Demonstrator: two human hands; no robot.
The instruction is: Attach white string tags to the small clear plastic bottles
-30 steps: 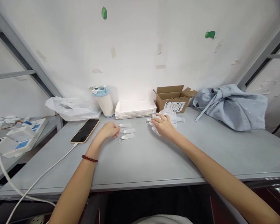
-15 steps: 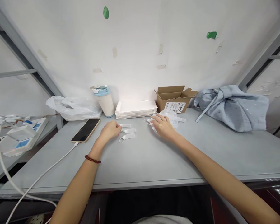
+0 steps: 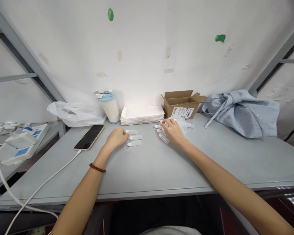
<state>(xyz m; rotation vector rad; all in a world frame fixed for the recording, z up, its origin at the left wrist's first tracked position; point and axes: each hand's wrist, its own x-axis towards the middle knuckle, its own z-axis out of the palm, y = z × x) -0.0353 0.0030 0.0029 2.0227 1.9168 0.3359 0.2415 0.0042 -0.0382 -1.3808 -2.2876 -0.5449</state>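
Three small translucent tags lie in a column on the grey table, the lowest one (image 3: 134, 143) with a thin loop at its left end. My left hand (image 3: 117, 137) is closed at the left ends of the upper tags; what its fingertips pinch is too small to make out. Farther right, a loose pile of similar tags (image 3: 163, 138) lies beneath and beside my right hand (image 3: 171, 130). The fingers of that hand are bent together over the pile, and whatever they hold is hidden.
Behind the tags stand a stack of white envelopes (image 3: 142, 115), an open cardboard box (image 3: 178, 106) and a cup (image 3: 110, 107). A plugged-in phone (image 3: 90, 137) and plastic bag (image 3: 75, 113) lie left on the table (image 3: 147, 173); a blue cloth bag (image 3: 247, 114) is right.
My right hand's fingers have drawn closer together over the pile, and more tags show at its left. My left hand has barely moved. The view has shifted slightly.
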